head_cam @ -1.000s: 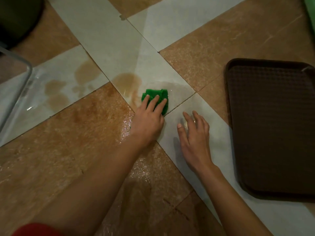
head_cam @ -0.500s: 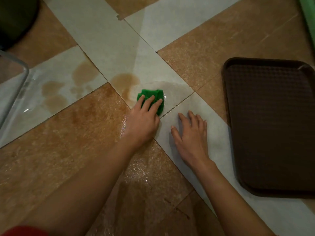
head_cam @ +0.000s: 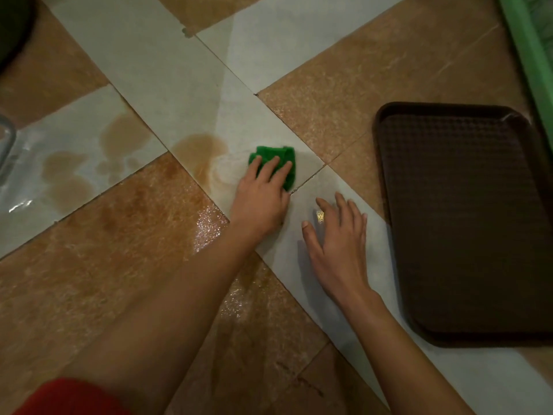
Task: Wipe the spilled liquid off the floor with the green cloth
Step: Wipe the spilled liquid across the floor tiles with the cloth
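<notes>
A crumpled green cloth (head_cam: 282,158) lies on a pale floor tile, and my left hand (head_cam: 261,194) presses it down with straight fingers. Just left of the cloth is a brown spilled puddle (head_cam: 200,149). More brown puddles (head_cam: 89,163) sit on the pale tile further left, and a wet sheen (head_cam: 206,229) shows on the tan tile below. My right hand (head_cam: 338,241) rests flat on the pale tile to the right of the cloth, fingers spread.
A dark brown plastic tray (head_cam: 466,223) lies on the floor at the right. A green edge (head_cam: 529,52) runs along the top right corner. A clear container rim (head_cam: 7,136) shows at the left edge, and a dark round object (head_cam: 12,28) at the top left.
My left hand has slid the green cloth a little to the right, away from the brown puddle. My right hand stays planted on the tile beside it.
</notes>
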A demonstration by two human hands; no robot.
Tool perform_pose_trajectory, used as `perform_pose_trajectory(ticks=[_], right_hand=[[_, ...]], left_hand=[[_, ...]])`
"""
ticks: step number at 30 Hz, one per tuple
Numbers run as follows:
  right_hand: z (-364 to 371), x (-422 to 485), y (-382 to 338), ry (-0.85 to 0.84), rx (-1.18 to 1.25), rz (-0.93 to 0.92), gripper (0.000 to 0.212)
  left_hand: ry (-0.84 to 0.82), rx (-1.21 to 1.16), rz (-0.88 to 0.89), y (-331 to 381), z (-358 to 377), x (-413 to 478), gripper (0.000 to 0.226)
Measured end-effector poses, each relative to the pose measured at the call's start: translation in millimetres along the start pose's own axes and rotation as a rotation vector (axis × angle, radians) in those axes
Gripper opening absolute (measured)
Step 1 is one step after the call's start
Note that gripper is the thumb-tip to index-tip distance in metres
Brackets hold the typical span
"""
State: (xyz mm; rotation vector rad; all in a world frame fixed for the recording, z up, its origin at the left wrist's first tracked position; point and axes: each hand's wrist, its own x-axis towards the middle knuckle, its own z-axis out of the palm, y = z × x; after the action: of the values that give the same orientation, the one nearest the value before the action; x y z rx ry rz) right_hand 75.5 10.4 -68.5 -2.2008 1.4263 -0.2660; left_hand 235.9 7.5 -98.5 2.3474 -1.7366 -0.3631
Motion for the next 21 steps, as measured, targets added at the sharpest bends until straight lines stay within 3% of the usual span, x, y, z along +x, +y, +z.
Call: perform_pose_trajectory(ticks=[3, 5, 8, 11, 18, 21], right_hand=[[-4, -1, 8, 0.005, 0.005, 0.008, 0.059], [-6, 0, 13, 0.016, 0.019, 0.012, 0.061], [-7, 0, 18, 0.030, 0.021, 0.013, 0.068], [-8, 0, 23, 0.027, 0.028, 0.031, 0.071], [-10, -1, 28, 0.022, 0.075, 0.037, 0.070], [-9, -1, 27, 0.020, 0.068, 0.038, 0.072]], left_hand=[[0.059, -0.022, -0.160, 0, -2, -2, 0.051], [0.107, -0.012, -0.100, 11, 0, -18, 0.053], [0.020, -0.019, 0.103, 29, 12, -23, 0.056], [0.039, -0.023, 0.149, 38, 13, 6, 0.053], [0.062, 0.037, -0.108, 14, 2, 16, 0.053], [0.021, 0.036, -0.062, 19, 5, -10, 0.051]])
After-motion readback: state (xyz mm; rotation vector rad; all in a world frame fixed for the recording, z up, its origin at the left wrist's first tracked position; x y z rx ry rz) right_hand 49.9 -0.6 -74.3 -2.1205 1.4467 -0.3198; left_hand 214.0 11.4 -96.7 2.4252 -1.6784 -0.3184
